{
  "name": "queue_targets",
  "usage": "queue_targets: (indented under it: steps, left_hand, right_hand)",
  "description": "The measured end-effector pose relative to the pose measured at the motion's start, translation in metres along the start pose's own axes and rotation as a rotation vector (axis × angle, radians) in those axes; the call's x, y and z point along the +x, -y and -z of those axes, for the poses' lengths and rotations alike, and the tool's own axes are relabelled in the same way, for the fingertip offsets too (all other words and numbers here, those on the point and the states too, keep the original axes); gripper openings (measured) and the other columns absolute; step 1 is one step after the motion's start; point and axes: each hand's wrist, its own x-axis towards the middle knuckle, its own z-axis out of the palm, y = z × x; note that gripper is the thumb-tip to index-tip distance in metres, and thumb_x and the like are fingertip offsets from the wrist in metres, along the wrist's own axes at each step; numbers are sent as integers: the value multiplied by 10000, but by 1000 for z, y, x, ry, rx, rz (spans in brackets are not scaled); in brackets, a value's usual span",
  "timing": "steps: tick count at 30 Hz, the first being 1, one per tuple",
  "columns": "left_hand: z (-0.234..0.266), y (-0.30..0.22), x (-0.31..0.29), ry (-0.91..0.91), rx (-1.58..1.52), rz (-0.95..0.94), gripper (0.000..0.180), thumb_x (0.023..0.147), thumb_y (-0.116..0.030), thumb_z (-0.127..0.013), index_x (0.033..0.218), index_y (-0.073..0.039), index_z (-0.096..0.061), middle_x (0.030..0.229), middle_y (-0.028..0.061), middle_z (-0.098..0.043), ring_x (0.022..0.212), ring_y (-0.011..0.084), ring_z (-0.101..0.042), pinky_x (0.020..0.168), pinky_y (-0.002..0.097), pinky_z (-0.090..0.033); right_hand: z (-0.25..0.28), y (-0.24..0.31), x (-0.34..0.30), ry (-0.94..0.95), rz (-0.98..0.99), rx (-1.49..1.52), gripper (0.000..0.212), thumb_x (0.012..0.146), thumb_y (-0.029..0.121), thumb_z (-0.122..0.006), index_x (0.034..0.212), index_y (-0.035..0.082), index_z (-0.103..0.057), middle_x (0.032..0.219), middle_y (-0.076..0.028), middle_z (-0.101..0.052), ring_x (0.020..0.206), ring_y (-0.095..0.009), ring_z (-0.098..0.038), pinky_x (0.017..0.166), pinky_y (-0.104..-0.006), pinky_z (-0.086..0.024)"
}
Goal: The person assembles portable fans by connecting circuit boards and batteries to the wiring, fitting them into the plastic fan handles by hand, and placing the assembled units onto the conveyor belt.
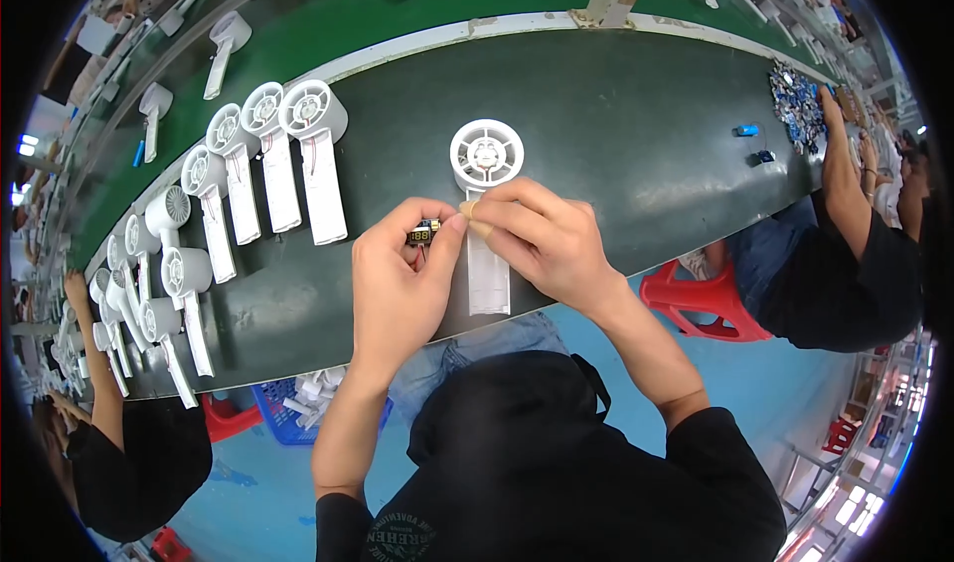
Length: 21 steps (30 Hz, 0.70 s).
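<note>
A white handheld fan housing (487, 153) lies on the dark green bench in front of me, its round head away from me and its open handle (489, 282) toward me. Between the fingers of my left hand (405, 274) is a small circuit board (423, 232) with a lit display. My right hand (552, 239) pinches at the housing's neck, over the handle, its fingertips meeting my left thumb. Tan covers wrap some right fingertips. Whatever lies in that pinch is hidden; thin wires hang below the board.
Several white fan housings (313, 160) stand in rows on the left. A pile of blue parts (795, 105) lies far right, near a co-worker's arm (845, 174). Beyond the bench rail runs a green conveyor (427, 0). A blue basket (288, 418) of white parts sits below.
</note>
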Motion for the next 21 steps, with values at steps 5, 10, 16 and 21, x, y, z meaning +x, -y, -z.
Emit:
queue_targets:
  steps: [5,10,16,21]
  left_hand:
    - [1,12,-2,-8,-42,-263,262,964,-16,-549,1223,17,-519,836,98,-658,670,135,-610,613,270,-465]
    - [2,27,-6,19,76,-321,375,940,5,-589,1302,22,-491,1133,193,-693,1014,248,-707,811,326,-539]
    - [-3,32,-1,-162,220,-525,319,831,23,-730,1148,-9,-711,1027,146,-704,835,189,-686,702,275,-536]
    - [-6,32,-3,-176,188,-497,354,811,43,-737,1158,-16,-711,953,103,-668,750,166,-633,643,274,-509]
  right_hand:
    - [-8,2,1,-56,-58,5,171,793,49,-765,953,55,-706,887,-37,-662,607,-148,-622,516,-276,-498]
    - [-11,3,2,-121,-142,126,156,781,16,-761,917,46,-692,875,-22,-653,505,-71,-500,442,-234,-390]
    - [-15,4,4,-155,-87,55,160,759,9,-771,881,41,-672,860,-22,-639,486,-67,-470,433,-237,-374]
    - [-16,4,5,-165,-85,48,161,751,4,-773,863,43,-664,844,-14,-633,483,-67,-464,431,-240,-368]
